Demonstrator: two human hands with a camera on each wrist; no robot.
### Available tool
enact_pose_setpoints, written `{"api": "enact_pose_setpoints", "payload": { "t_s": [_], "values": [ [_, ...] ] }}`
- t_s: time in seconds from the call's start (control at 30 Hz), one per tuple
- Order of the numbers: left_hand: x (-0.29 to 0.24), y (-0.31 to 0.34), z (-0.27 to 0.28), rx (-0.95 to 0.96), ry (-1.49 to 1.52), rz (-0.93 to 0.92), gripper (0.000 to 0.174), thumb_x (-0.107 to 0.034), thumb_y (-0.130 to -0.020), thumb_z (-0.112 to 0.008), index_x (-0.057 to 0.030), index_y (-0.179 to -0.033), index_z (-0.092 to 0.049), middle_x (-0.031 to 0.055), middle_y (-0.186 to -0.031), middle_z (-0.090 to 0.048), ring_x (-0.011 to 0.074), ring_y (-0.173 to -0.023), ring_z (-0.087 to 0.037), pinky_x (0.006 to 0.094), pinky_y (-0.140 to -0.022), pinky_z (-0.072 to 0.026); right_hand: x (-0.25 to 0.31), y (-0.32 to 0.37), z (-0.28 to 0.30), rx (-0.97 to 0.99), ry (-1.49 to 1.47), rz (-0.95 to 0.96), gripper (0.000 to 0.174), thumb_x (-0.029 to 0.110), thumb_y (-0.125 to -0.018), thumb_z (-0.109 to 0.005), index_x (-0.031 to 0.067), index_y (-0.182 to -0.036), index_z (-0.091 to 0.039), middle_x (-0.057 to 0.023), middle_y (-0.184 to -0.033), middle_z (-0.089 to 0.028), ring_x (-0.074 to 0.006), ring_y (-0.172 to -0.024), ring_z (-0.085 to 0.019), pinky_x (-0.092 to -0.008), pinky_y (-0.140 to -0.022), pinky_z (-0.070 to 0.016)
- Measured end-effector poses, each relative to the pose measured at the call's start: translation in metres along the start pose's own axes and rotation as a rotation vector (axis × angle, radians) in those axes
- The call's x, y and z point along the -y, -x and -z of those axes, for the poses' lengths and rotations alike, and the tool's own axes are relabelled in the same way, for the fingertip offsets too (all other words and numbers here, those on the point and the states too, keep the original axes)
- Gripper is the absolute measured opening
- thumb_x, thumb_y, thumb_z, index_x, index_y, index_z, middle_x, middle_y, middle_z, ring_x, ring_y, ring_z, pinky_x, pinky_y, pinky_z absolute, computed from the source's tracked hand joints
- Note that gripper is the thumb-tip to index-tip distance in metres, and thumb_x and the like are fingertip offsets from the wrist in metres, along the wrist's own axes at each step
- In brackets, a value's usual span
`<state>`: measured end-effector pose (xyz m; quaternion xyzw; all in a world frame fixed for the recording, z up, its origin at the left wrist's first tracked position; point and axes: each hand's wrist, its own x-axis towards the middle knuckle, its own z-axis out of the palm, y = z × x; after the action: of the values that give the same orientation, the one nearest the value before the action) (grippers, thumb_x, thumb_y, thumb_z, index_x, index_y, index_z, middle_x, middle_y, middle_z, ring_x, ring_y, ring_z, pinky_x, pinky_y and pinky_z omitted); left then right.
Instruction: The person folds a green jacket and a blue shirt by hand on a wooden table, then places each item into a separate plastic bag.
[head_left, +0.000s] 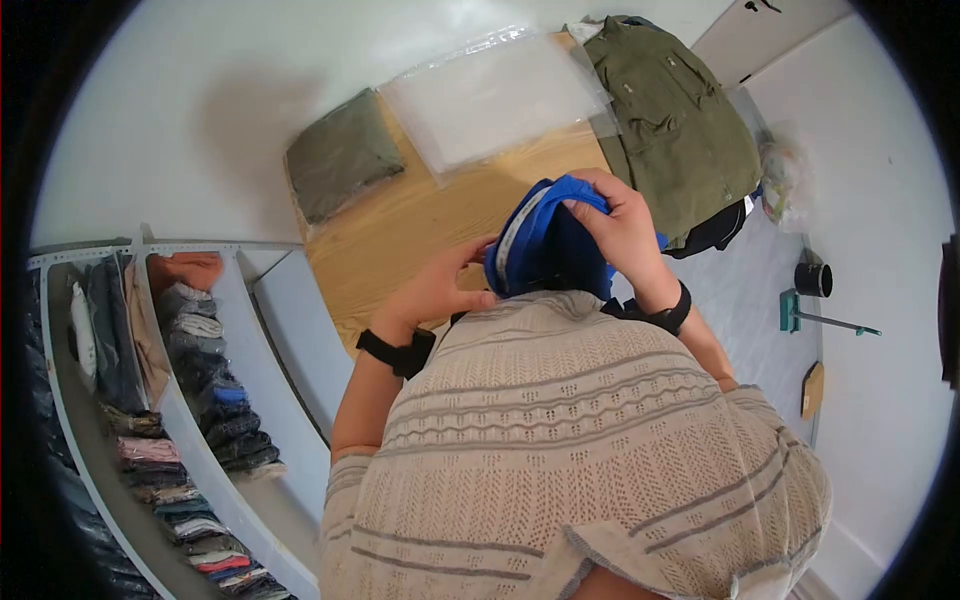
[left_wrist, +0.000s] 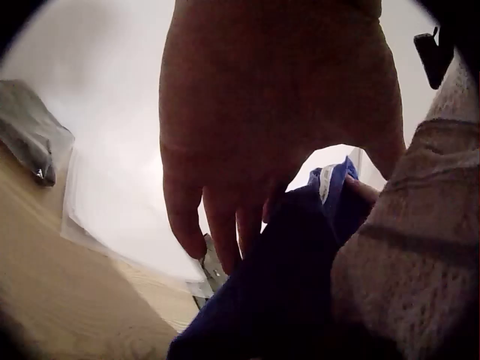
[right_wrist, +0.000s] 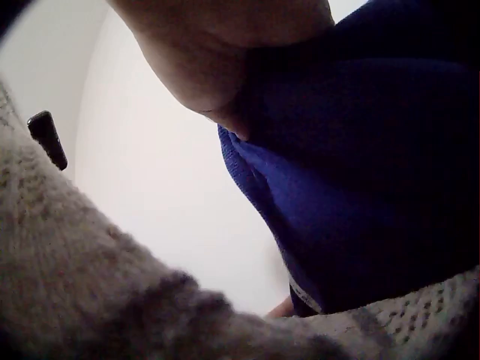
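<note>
A blue garment (head_left: 578,235) is held up close in front of the person's body, its opening facing up and a pale band along the edge. My right hand (head_left: 622,225) pinches the rim on the right side, thumb against the cloth; the right wrist view shows the thumb pressed on the blue fabric (right_wrist: 300,195). On the other side, my left hand (head_left: 435,288) is spread at the garment's left edge, thumb apart from the fingers. In the left wrist view the left hand's fingers (left_wrist: 220,225) extend loosely down beside the cloth, partly hidden by it.
On the wooden table (head_left: 400,230) lie a bagged olive garment (head_left: 345,155), clear plastic bags (head_left: 500,100) and a green jacket (head_left: 670,120) at the right. Shelves (head_left: 225,480) of folded clothes stand at the left. A dustpan (head_left: 790,312) is on the floor at right.
</note>
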<state>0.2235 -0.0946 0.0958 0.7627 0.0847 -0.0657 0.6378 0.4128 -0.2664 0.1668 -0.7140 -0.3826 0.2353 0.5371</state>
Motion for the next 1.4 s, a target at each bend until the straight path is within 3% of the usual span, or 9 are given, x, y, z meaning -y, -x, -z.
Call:
{"api": "enact_pose_setpoints", "payload": {
  "t_s": [0.37, 0.43, 0.53, 0.73, 0.9, 1.1, 1.2, 1.3, 1.4],
  "values": [
    [-0.013, -0.014, -0.007, -0.227, -0.097, -0.061, 0.059, -0.011, -0.072, -0.073, -0.0029, -0.125, -0.047, 0.0137, -0.115, -0.058, 0.0229, -0.106, -0.055, 0.0329, -0.092, -0.0409, 0.072, -0.028, -0.028, -0.096, -0.211, 0.304, 0.021, 0.001, -0.083, -0.056, 0.0014, -0.104, -0.059, -0.0051, -0.101, -0.062, -0.0116, -0.092, -0.056, -0.0250, -0.084, -0.0432],
    [0.003, -0.023, -0.009, -0.451, 0.001, -0.345, 0.045, -0.005, -0.077, -0.065, -0.0028, -0.120, -0.051, 0.0124, -0.109, -0.061, 0.0202, -0.099, -0.058, 0.0319, -0.087, -0.0438, 0.082, -0.030, -0.026, -0.085, -0.277, 0.298, 0.022, 0.001, -0.083, -0.055, 0.0012, -0.105, -0.059, -0.0052, -0.103, -0.062, -0.0115, -0.093, -0.056, -0.0245, -0.085, -0.0421],
    [0.072, -0.022, 0.010, -0.645, 0.001, -0.236, 0.036, -0.004, -0.083, -0.057, -0.0020, -0.118, -0.052, 0.0116, -0.107, -0.061, 0.0183, -0.096, -0.057, 0.0301, -0.084, -0.0437, 0.089, -0.034, -0.012, -0.157, -0.322, 0.496, 0.023, 0.000, -0.082, -0.056, 0.0012, -0.104, -0.060, -0.0051, -0.104, -0.061, -0.0122, -0.095, -0.055, -0.0245, -0.086, -0.0411],
    [-0.019, 0.046, 0.066, -1.289, -0.073, -0.156, 0.020, -0.003, -0.085, -0.045, -0.0002, -0.102, -0.055, 0.0062, -0.088, -0.060, 0.0165, -0.082, -0.055, 0.0269, -0.078, -0.0420, 0.072, -0.046, 0.031, -0.368, -0.056, 0.512, 0.023, -0.001, -0.079, -0.060, 0.0001, -0.102, -0.062, -0.0057, -0.100, -0.062, -0.0127, -0.092, -0.056, -0.0238, -0.084, -0.0422],
    [-0.065, 0.085, 0.090, -1.429, 0.105, -0.375, 0.016, -0.010, -0.090, -0.049, -0.0009, -0.101, -0.055, 0.0061, -0.092, -0.058, 0.0124, -0.083, -0.053, 0.0250, -0.079, -0.0424, 0.055, -0.029, 0.046, -0.250, 0.077, 0.365, 0.025, -0.001, -0.074, -0.066, 0.0010, -0.099, -0.065, -0.0062, -0.095, -0.064, -0.0148, -0.088, -0.059, -0.0262, -0.081, -0.0449],
    [-0.070, 0.083, 0.068, -1.125, -0.289, -0.125, 0.010, -0.004, -0.082, -0.054, 0.0000, -0.091, -0.057, 0.0060, -0.083, -0.059, 0.0130, -0.078, -0.053, 0.0256, -0.071, -0.0423, -0.014, -0.006, 0.058, 0.235, 0.640, -0.227, 0.037, 0.013, -0.067, -0.073, 0.0013, -0.100, -0.062, -0.0156, -0.088, -0.064, -0.0296, -0.083, -0.062, -0.0341, -0.075, -0.0474],
    [-0.057, 0.067, 0.054, -0.875, -0.245, -0.137, 0.015, -0.006, -0.080, -0.055, -0.0003, -0.093, -0.058, 0.0086, -0.083, -0.060, 0.0172, -0.078, -0.056, 0.0275, -0.073, -0.0435, -0.007, 0.001, 0.030, 0.437, 0.760, -0.097, 0.041, 0.008, -0.066, -0.073, 0.0015, -0.105, -0.061, -0.0144, -0.094, -0.064, -0.0259, -0.090, -0.060, -0.0341, -0.081, -0.0458],
    [-0.048, 0.049, 0.039, -0.666, -0.174, -0.098, 0.017, -0.009, -0.080, -0.056, 0.0004, -0.094, -0.059, 0.0133, -0.085, -0.062, 0.0231, -0.079, -0.058, 0.0300, -0.075, -0.0446, 0.006, 0.001, -0.021, 0.405, 0.387, 0.259, 0.055, 0.020, -0.070, -0.073, 0.0052, -0.119, -0.052, -0.0171, -0.118, -0.055, -0.0333, -0.113, -0.048, -0.0386, -0.097, -0.0377],
    [-0.053, 0.037, 0.027, -0.538, -0.167, -0.169, 0.015, -0.006, -0.079, -0.054, 0.0006, -0.092, -0.058, 0.0086, -0.081, -0.059, 0.0168, -0.078, -0.056, 0.0269, -0.072, -0.0437, -0.002, -0.004, -0.061, 0.475, 0.318, 0.349, 0.049, 0.024, -0.071, -0.071, 0.0043, -0.113, -0.055, -0.0164, -0.110, -0.058, -0.0336, -0.105, -0.053, -0.0394, -0.090, -0.0412]
  ]
}}
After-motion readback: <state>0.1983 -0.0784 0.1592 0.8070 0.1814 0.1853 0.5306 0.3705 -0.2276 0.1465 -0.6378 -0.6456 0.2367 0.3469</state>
